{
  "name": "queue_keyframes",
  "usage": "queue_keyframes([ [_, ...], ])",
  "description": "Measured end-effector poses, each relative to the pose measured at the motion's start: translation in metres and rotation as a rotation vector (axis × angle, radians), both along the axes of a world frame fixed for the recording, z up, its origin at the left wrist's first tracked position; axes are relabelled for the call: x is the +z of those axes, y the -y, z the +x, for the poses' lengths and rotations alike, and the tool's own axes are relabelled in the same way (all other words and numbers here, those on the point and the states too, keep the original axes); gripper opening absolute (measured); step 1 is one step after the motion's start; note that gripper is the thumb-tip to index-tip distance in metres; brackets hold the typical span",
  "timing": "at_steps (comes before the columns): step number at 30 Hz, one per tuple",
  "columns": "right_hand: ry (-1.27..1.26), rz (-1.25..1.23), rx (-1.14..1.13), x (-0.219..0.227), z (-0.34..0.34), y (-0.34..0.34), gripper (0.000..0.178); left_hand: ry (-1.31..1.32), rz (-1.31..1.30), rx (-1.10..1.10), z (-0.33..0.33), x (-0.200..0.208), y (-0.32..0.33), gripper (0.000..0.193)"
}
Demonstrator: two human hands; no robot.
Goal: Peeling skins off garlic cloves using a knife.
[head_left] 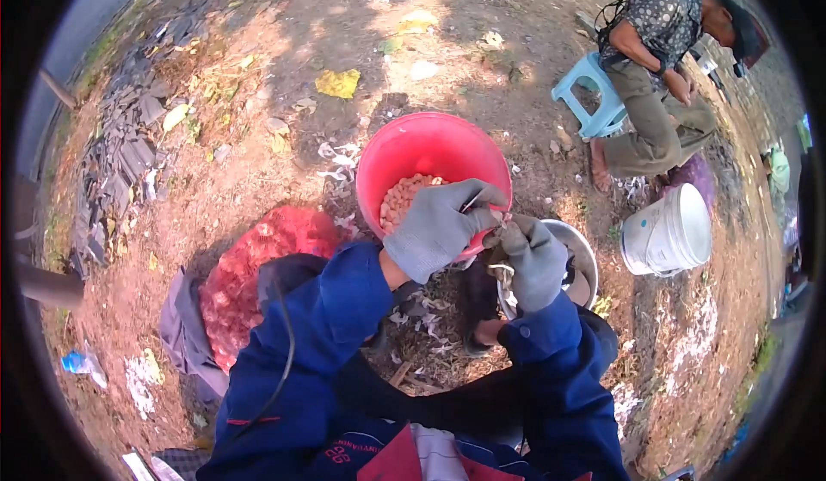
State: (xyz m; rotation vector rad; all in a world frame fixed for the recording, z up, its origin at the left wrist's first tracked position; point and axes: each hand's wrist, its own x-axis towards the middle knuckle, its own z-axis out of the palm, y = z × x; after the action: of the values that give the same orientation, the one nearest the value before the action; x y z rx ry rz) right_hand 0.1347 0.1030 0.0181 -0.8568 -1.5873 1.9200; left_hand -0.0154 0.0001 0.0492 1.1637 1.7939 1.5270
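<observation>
Both my hands wear grey gloves and meet just over the near right rim of a red bucket (434,145). My left hand (437,230) is closed, thumb and fingertips pinching a small piece of what looks like garlic (501,219) with papery skin. From the other side my right hand (535,266) is closed on the same piece. Its fingers hide part of it. Many pale, clove-like pieces (403,197) lie in the bottom of the bucket. Partly beneath my right hand stands a round metal basin (583,253), its contents mostly covered.
A red mesh bag (245,274), full, leans by my left leg. At right are a white bucket (664,233) and a light blue stool (589,94), where another person (658,29) sits bent forward. White skins and yellow leaves (338,83) litter the dirt ground.
</observation>
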Motion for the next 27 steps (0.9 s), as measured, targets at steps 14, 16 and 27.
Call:
queue_keyframes([
  [14,0.193,1.147,-0.138,-0.006,-0.003,0.007,0.015,0.529,-0.071,0.009,0.005,-0.012,-0.007,0.009],
  [16,0.213,1.187,-0.135,-0.003,-0.005,0.01,0.013,0.549,-0.12,0.049,0.006,-0.009,-0.006,0.009],
  [27,0.33,1.395,-0.085,0.001,-0.005,0.006,0.012,0.537,-0.048,0.09,0.013,-0.02,-0.008,0.007],
])
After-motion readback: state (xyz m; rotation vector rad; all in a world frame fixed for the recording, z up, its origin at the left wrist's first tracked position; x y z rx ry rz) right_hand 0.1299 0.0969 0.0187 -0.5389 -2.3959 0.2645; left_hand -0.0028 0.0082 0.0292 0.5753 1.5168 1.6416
